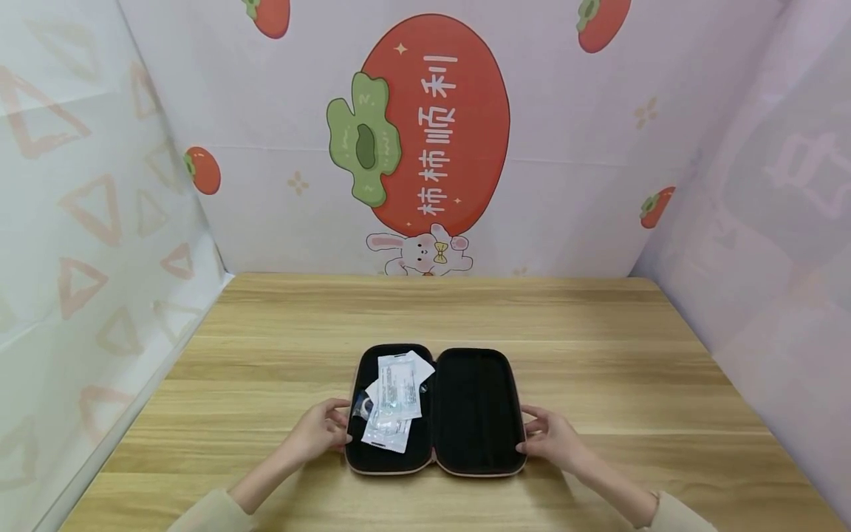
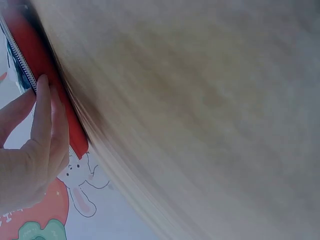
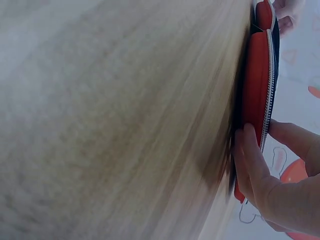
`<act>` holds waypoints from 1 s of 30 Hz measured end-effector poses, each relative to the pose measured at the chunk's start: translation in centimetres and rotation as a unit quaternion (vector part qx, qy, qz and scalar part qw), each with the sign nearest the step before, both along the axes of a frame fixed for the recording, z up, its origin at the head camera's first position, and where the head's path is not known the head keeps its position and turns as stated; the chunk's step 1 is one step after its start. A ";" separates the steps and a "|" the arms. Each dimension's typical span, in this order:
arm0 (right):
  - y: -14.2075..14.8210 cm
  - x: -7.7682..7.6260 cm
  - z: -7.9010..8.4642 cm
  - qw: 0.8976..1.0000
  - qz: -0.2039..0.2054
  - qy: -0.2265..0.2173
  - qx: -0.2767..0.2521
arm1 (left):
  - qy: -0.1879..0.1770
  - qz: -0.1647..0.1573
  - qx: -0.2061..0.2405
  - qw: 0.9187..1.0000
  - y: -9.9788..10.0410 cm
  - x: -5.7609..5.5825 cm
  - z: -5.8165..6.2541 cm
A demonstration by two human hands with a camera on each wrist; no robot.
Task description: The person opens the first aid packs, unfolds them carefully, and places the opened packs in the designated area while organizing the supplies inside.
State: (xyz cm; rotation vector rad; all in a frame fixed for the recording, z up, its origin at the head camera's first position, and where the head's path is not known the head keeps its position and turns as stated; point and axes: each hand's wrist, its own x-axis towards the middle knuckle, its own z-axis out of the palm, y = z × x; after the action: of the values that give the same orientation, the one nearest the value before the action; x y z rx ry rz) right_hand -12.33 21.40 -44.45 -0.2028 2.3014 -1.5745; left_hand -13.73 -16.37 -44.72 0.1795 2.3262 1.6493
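An open zippered case lies flat on the table, black inside, with a red outer wall and a metal zipper in both wrist views. Several white printed packets overlap in its left half, beside a small clear bag whose contents are too small to tell. My left hand pinches the left rim, thumb at the zipper edge and fingers against the red side. At the opposite rim, my right hand grips the case the same way. The right half of the case holds nothing visible.
The wooden table reaches back to a printed cloth backdrop. Patterned cloth hangs at the left and right sides.
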 end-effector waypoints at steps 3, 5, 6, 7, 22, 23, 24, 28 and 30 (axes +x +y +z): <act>-0.1 0.1 -0.2 1.000 0.002 -0.001 -0.007 | -0.002 0.001 -0.003 1.000 -0.2 0.3 0.1; -0.1 0.0 -0.4 1.000 0.005 -0.002 -0.011 | -0.004 0.004 -0.007 1.000 -0.3 0.5 0.1; -0.1 0.0 -0.5 1.000 0.005 -0.002 -0.012 | -0.005 0.003 -0.007 1.000 -0.3 0.5 0.1; -0.1 0.0 -0.5 1.000 0.006 -0.002 -0.013 | -0.004 0.003 -0.008 1.000 -0.4 0.6 0.1; -1.2 -2.6 2.1 0.981 0.009 0.156 0.114 | -0.007 -0.012 -0.007 1.000 -0.5 0.5 0.5; -1.5 -2.9 2.4 0.979 0.020 0.166 0.118 | -0.008 -0.013 -0.006 1.000 -0.5 0.5 0.5; -1.8 -3.1 2.6 0.976 0.033 0.177 0.121 | -0.008 -0.014 -0.006 1.000 -0.5 0.4 0.5; -3.4 -4.0 3.2 0.963 0.090 0.214 0.140 | -0.007 -0.018 -0.006 1.000 -0.6 0.3 0.4; -4.2 -4.3 3.2 0.957 0.115 0.223 0.142 | -0.008 -0.018 -0.007 1.000 -0.6 0.3 0.4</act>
State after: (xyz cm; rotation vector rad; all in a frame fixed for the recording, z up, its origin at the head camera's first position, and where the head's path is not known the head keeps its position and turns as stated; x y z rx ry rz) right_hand -16.66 17.16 -41.22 -0.7912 2.6844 -1.1520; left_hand -13.43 -16.96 -44.34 0.2037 2.3076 1.6118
